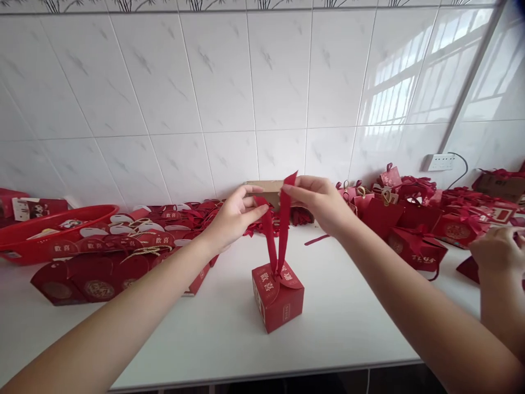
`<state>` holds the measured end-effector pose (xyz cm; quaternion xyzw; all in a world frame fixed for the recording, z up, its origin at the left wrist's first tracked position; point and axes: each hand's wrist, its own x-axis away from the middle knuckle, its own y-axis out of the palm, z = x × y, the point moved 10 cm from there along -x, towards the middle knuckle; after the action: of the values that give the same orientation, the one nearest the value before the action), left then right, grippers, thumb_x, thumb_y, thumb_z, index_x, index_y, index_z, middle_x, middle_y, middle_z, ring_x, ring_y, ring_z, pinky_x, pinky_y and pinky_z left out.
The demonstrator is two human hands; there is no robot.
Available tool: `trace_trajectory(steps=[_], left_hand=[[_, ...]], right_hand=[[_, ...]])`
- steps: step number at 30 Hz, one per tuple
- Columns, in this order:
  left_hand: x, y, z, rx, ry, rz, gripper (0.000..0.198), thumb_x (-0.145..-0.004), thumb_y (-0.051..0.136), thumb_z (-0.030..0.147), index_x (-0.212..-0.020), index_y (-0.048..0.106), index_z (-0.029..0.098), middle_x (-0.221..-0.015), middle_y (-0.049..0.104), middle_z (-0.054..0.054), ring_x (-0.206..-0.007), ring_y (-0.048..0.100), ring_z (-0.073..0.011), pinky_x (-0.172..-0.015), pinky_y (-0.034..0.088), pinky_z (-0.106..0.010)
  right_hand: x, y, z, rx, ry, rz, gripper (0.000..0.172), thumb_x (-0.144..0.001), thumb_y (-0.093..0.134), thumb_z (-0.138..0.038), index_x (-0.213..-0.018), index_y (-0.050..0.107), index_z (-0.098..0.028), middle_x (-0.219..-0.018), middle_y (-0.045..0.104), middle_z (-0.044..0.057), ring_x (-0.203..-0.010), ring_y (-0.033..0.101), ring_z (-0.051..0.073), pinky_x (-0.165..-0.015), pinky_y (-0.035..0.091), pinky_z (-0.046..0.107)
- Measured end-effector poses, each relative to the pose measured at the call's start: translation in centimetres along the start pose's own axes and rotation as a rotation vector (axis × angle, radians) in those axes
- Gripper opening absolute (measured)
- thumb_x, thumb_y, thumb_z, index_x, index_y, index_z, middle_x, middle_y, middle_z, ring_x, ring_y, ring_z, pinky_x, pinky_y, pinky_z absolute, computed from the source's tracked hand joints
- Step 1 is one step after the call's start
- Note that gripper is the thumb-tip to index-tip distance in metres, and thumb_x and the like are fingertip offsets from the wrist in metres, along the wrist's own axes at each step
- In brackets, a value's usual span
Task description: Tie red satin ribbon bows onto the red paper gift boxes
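A small red gift box (283, 301) with gold lettering stands closed on the white table in front of me. From its top rises a dark red ribbon (284, 232), its two ends drawn upward in a narrow V. My left hand (235, 216) pinches the left end between thumb and fingers. The right end is held by my right hand (314, 197), its tip sticking up past the fingers. Both hands are above the box and do not touch it.
Red boxes (98, 279) and a red plastic basin (90, 213) stand at the left. More ribboned boxes (416, 241) crowd the right, where another person's hand (498, 251) is at work. A loose ribbon strip (317, 239) lies behind; a socket (440, 162) is on the tiled wall.
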<state>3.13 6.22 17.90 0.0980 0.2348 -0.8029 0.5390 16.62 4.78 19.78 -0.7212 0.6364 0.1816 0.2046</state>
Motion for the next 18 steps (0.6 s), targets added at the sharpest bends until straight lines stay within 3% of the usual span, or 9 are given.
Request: trace_trajectory(steps=[2,5,8,11,14,18], left_hand=[[0.8,-0.7,-1.7,-0.069,-0.064,0.005,0.030,-0.081,0.057,0.032,-0.108,0.047,0.022,-0.079,0.052,0.002,-0.058,0.051,-0.0095,-0.057,0.046,-0.026],[2.4,-1.1,-4.2,-0.452,-0.094,-0.033,0.034,-0.078,0.059,0.041,-0.106,0.052,0.024,-0.086,0.052,0.000,-0.068,0.053,-0.0125,-0.062,0.044,-0.026],[3.7,0.2,-7.0,-0.830,-0.134,-0.212,0.035,-0.071,0.062,0.050,-0.097,0.060,0.026,-0.088,0.059,-0.002,-0.074,0.056,-0.0181,-0.058,0.039,-0.026],[4.1,1.2,-9.1,-1.006,-0.209,-0.360,0.033,-0.070,0.060,0.055,-0.068,0.060,0.022,-0.066,0.057,-0.001,-0.058,0.050,-0.0176,-0.049,0.029,-0.026],[3.9,2.7,-9.9,-0.860,-0.251,-0.482,0.039,-0.075,0.054,0.054,-0.056,0.054,0.020,-0.055,0.049,0.001,-0.050,0.043,-0.0143,-0.047,0.026,-0.025],[3.7,4.0,-9.7,-0.547,-0.283,-0.465,0.036,-0.078,0.052,0.052,-0.069,0.063,0.019,-0.067,0.057,0.000,-0.062,0.049,-0.0151,-0.055,0.034,-0.025]], right_hand=[[1.1,-1.9,0.7,0.079,0.045,0.006,0.019,-0.077,0.062,-0.032,-0.069,0.059,-0.015,-0.064,0.059,0.001,-0.054,0.051,0.010,-0.051,0.040,0.023],[3.5,-4.7,3.0,0.507,0.218,-0.060,0.033,-0.078,0.059,-0.047,-0.069,0.061,-0.016,-0.061,0.057,0.003,-0.052,0.052,0.013,-0.049,0.039,0.026],[5.0,-5.3,5.1,0.901,0.225,-0.162,0.052,-0.070,0.063,-0.061,-0.100,0.067,-0.019,-0.098,0.065,0.012,-0.084,0.061,0.027,-0.069,0.049,0.037],[5.5,-1.3,8.3,0.921,0.128,-0.414,0.083,-0.062,0.069,-0.063,-0.132,0.049,-0.024,-0.140,0.044,0.012,-0.125,0.042,0.035,-0.098,0.039,0.046],[6.4,3.5,11.9,0.742,0.142,-0.704,0.093,-0.062,0.072,-0.059,-0.141,0.037,-0.025,-0.150,0.030,0.008,-0.136,0.027,0.033,-0.107,0.031,0.045],[7.0,7.0,13.0,0.532,0.102,-0.825,0.061,-0.069,0.071,-0.051,-0.123,0.055,-0.026,-0.128,0.056,0.007,-0.114,0.052,0.027,-0.092,0.043,0.036]])
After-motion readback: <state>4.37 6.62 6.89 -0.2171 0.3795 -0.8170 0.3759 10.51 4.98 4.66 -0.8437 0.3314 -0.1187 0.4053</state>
